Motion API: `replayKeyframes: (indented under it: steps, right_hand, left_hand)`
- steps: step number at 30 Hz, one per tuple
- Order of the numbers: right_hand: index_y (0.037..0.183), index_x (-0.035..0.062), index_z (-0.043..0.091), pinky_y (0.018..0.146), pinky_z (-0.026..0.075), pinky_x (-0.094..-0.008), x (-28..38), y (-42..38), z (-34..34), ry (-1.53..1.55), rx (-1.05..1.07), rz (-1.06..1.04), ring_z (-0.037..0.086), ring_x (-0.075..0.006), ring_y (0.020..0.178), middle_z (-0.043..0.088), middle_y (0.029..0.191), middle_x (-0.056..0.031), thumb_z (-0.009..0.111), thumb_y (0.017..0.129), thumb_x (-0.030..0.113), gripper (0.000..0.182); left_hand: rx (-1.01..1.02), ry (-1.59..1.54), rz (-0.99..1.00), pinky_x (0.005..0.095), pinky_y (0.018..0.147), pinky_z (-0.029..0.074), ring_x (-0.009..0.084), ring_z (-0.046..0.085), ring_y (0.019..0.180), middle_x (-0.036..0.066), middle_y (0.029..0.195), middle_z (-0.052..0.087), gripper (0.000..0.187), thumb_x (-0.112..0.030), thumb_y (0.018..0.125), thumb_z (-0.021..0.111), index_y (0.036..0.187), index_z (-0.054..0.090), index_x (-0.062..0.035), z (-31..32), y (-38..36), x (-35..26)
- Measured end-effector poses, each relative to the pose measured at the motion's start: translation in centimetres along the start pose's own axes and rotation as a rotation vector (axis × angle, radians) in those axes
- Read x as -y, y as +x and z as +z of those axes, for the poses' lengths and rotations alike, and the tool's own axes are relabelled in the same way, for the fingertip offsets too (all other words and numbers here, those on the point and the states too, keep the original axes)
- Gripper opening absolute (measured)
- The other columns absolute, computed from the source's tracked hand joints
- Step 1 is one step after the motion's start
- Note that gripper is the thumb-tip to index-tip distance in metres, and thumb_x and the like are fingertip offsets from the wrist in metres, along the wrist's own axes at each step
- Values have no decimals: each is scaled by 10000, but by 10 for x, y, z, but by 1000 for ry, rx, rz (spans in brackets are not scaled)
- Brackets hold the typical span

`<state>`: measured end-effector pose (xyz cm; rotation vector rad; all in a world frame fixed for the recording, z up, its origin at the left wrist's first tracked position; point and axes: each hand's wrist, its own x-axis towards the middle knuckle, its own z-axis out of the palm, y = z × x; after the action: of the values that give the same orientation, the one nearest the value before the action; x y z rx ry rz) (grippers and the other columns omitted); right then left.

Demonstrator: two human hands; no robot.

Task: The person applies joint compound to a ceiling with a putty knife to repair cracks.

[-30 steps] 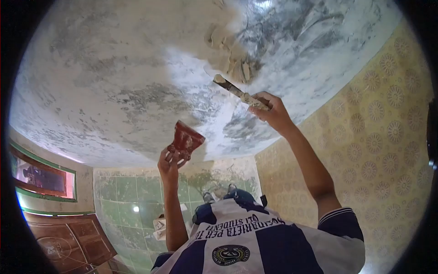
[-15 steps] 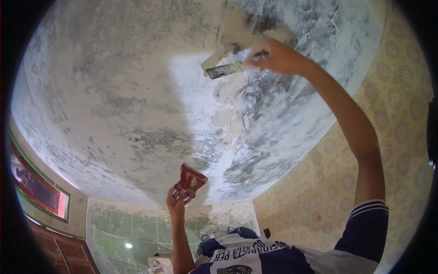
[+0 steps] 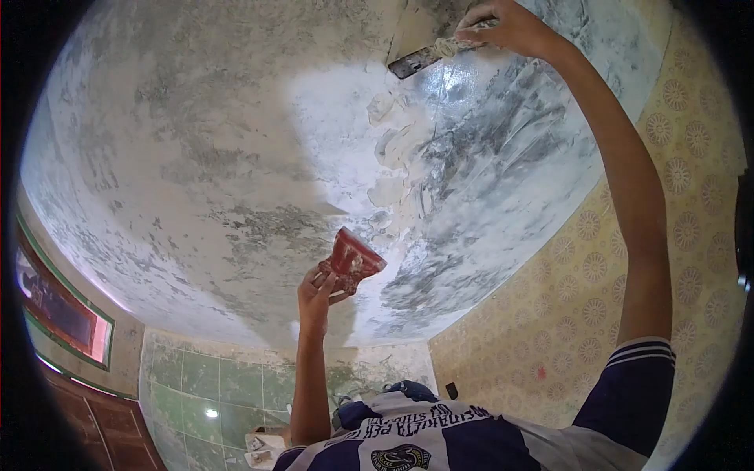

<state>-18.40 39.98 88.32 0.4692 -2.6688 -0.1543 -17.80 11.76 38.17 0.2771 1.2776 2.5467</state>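
My left hand (image 3: 320,292) grips a dark red, wedge-shaped piece (image 3: 355,259) with whitish smears on it, held up below the patchy grey-white plastered surface (image 3: 228,157). Near the top of the view, my right hand (image 3: 491,30) is closed round the pale, crusted handle of a flat scraper (image 3: 415,63). The scraper's dark blade points left and lies at or close to the plastered surface; exact contact is unclear. Uneven, pale plaster patches (image 3: 390,149) run down the surface below the blade.
Patterned yellowish wall (image 3: 589,290) on the right. Green tiles (image 3: 224,390) stand at the lower left, beside a green-framed window (image 3: 71,322) and a brown wooden door (image 3: 102,428). A small pale shelf with items (image 3: 265,449) is near my left elbow.
My right hand and the scraper have moved up and slightly right. My left hand has risen and shifted right with the red piece.
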Motion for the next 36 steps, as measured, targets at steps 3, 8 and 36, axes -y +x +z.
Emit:
replayKeyframes:
  steps: [3, 8, 36]
  right_hand:
    - [977, 18, 737, 742, 556, -336, 23, -13, 22, 125, -21, 75, 691, -191, 788, 717, 941, -106, 769, 833, 378, 389]
    - [958, 15, 743, 738, 537, -328, 17, -9, 89, 14, 36, -51, 658, -177, 825, 715, 938, -124, 763, 835, 392, 397]
    - [1017, 41, 732, 578, 503, -273, -24, -40, 82, 230, -45, 112, 659, -132, 672, 700, 873, -74, 734, 872, 400, 387]
  left_hand:
    - [40, 24, 11, 381, 746, 624, 233, 709, 885, 148, 1094, 676, 387, -97, 946, 605, 1293, 494, 34, 0, 0, -5]
    - [31, 76, -56, 426, 775, 624, 265, 704, 939, 169, 1120, 665, 392, -83, 947, 585, 1301, 471, 44, -8, -6, 7]
    - [-38, 47, -88, 425, 771, 630, 275, 703, 946, 178, 1141, 658, 384, -94, 947, 588, 1288, 485, 48, -36, -32, 10]
